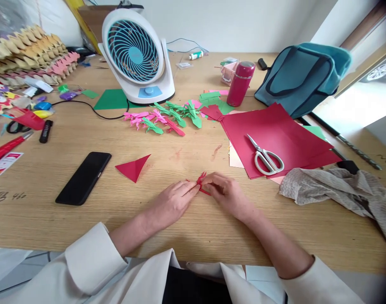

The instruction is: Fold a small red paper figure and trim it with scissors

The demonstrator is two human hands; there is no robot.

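Both of my hands rest on the wooden table (pixel 186 236) and pinch one small folded red paper piece (pixel 201 179) between them. My left hand (pixel 171 202) holds its left side with the fingertips pressed together. My right hand (pixel 225 192) grips its right side, fingers curled over it. A folded red paper triangle (pixel 133 167) lies to the left of my hands. Behind them is a row of finished pink and green folded paper figures (pixel 167 116).
A black phone (pixel 84 177) lies at the left. Red paper sheets (pixel 275 139) with white-handled scissors (pixel 265 157) on them sit at the right, beside a grey cloth (pixel 335 188). A white desk fan (pixel 136 57), a red bottle (pixel 240 83) and a teal bag (pixel 302 76) stand behind.
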